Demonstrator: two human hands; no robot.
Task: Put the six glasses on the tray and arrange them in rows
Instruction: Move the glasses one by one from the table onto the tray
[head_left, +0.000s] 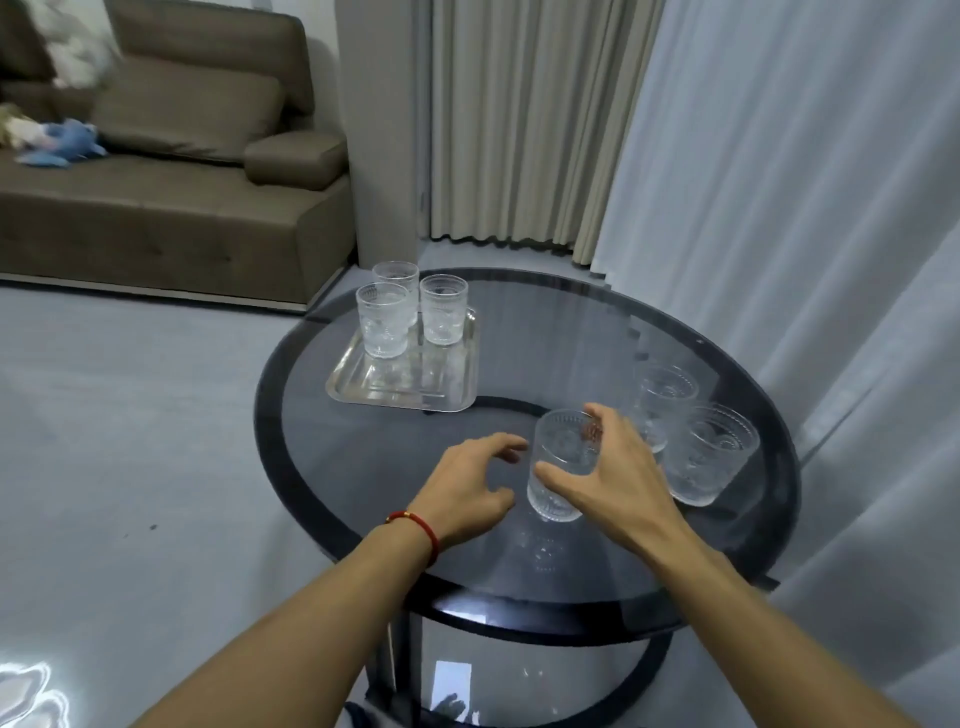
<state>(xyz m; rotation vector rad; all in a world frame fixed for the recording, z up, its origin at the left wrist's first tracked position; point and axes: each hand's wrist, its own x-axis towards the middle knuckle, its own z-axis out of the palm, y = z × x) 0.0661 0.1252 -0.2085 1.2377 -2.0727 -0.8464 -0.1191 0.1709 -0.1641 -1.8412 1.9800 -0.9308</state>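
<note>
A glass (563, 462) is gripped by the right hand (613, 483) above the round table (363, 519); the left hand (467, 493) is held open beside it. Three glasses (410, 312) are stood on the tray (400, 389), two (691, 431) left off it.

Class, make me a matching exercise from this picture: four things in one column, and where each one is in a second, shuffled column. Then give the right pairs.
Things
1. tray
2. red bracelet
3. blue soft toy
4. glass in the right hand

Places
A. on the sofa
B. just above the table, near its front
C. on the left wrist
D. at the table's far left, three glasses standing on it

Pairs: 1-D, 2-C, 3-A, 4-B
</note>
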